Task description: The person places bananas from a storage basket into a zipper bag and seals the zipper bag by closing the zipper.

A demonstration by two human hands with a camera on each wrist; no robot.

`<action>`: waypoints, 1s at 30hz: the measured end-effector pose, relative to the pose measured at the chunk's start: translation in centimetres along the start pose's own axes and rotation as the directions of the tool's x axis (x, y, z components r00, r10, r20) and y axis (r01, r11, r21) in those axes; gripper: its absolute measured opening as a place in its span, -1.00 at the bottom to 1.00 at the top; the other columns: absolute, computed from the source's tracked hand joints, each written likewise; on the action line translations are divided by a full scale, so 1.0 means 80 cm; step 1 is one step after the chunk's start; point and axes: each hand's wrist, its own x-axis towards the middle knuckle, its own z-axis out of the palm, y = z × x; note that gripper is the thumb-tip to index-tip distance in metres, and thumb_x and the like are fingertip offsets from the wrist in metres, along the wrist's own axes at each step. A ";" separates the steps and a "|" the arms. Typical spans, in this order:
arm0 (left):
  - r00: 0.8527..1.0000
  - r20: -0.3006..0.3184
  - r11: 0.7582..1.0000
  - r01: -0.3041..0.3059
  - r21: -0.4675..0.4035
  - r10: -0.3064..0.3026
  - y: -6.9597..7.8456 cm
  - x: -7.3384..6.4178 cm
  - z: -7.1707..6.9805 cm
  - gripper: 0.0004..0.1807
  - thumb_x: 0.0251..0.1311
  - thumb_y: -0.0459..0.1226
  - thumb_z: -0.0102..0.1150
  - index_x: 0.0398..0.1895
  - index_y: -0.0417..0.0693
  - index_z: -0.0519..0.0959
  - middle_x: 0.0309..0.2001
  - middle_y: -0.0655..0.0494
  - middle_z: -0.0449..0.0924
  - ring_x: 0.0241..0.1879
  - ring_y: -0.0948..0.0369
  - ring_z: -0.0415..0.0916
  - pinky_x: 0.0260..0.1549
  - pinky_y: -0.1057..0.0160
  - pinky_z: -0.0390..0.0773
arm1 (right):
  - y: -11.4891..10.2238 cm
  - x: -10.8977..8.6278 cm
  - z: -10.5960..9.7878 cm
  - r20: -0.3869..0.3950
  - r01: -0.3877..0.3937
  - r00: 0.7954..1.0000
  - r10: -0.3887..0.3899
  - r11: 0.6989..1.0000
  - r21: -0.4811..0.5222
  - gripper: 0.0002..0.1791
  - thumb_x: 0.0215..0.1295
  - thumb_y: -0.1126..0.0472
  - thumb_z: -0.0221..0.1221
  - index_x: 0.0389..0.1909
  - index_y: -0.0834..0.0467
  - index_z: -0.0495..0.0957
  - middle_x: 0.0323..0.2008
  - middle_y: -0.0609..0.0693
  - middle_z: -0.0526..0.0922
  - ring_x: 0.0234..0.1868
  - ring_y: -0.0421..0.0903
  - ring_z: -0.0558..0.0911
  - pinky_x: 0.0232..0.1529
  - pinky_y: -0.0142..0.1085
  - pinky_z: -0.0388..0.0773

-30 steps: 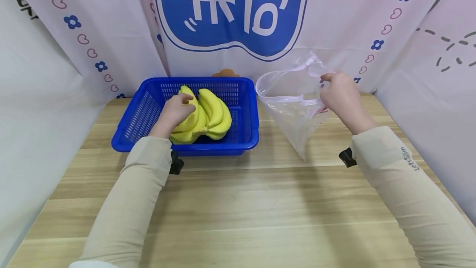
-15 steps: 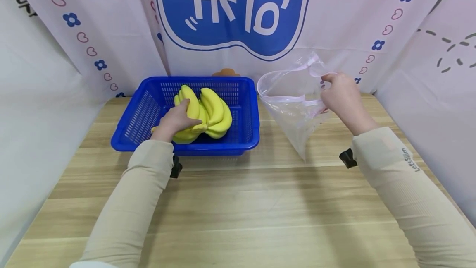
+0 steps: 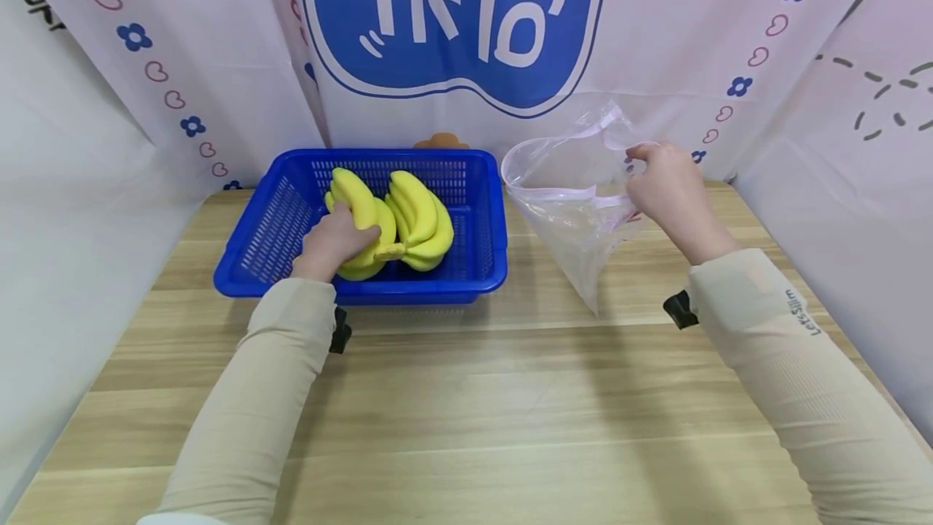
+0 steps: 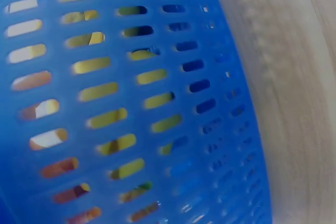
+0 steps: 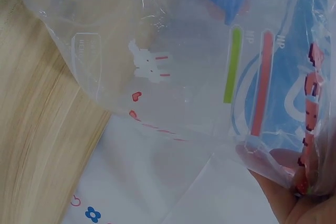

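In the head view my left hand (image 3: 335, 241) is inside a blue slotted basket (image 3: 408, 293), gripping the left bunch of bananas (image 3: 355, 199). Its thumb lies across the yellow fruit; the other fingers are partly hidden. Beside it rests a second bunch of bananas (image 3: 419, 213), close to the first. My right hand (image 3: 669, 193) pinches the rim of a clear zip bag (image 3: 576, 241), whose mouth gapes toward the basket. Seen from the right wrist, the printed bag (image 5: 184, 77) shows a white rabbit and coloured bars. The basket wall (image 4: 126, 93) blocks the left wrist view.
Both basket and bag are at the back of a wooden table (image 3: 474, 411). Behind them hangs a white printed cloth (image 3: 452, 120) with a blue sign. White sheets (image 3: 73, 209) enclose the sides.
My left hand has closed round the left bunch and shifted it leftward, so a gap shows between the two bunches. The right hand and bag have stayed nearly still.
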 end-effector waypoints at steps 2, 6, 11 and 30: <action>1.000 -0.023 1.000 0.008 0.021 -0.007 -0.002 0.001 0.001 -0.10 0.30 0.08 -0.17 0.47 -0.35 -0.16 0.11 -0.43 0.41 0.00 -0.24 0.45 -0.01 -0.20 0.43 | 0.000 0.000 0.000 0.002 -0.004 1.000 0.004 1.000 0.004 -0.38 0.15 0.43 -0.15 0.32 0.33 0.29 0.33 0.39 0.27 0.09 0.29 0.35 -0.10 0.01 0.43; 0.997 -0.077 0.998 0.037 0.048 -0.033 -0.007 0.004 0.003 -0.06 0.32 0.13 -0.23 0.47 -0.39 -0.22 0.18 -0.48 0.35 0.10 -0.31 0.39 0.11 -0.28 0.35 | -0.001 0.000 0.000 0.005 -0.005 1.000 0.005 1.000 0.011 -0.37 0.14 0.44 -0.13 0.32 0.31 0.29 0.33 0.38 0.27 0.01 0.27 0.39 -0.37 -0.17 0.42; 0.983 -0.182 0.999 0.038 0.029 -0.032 -0.012 0.005 0.003 -0.17 0.28 0.13 -0.24 0.36 -0.40 0.11 0.09 -0.42 0.43 0.02 -0.26 0.43 0.01 -0.25 0.40 | -0.001 0.000 0.001 -0.004 0.008 1.000 -0.008 1.000 0.003 -0.38 0.13 0.44 -0.14 0.31 0.32 0.31 0.33 0.37 0.28 -0.04 0.25 0.42 -0.42 -0.22 0.37; 0.883 -0.469 0.988 -0.056 -0.144 -0.018 0.003 0.000 0.000 -0.41 0.25 0.10 -0.23 -0.02 -0.25 0.43 -0.17 -0.17 0.43 -0.28 -0.08 0.41 -0.26 -0.10 0.44 | 0.000 0.000 0.001 -0.002 0.021 1.000 -0.020 1.000 0.014 -0.39 0.14 0.45 -0.15 0.30 0.34 0.31 0.32 0.37 0.30 -0.26 0.15 0.45 -0.45 -0.22 0.39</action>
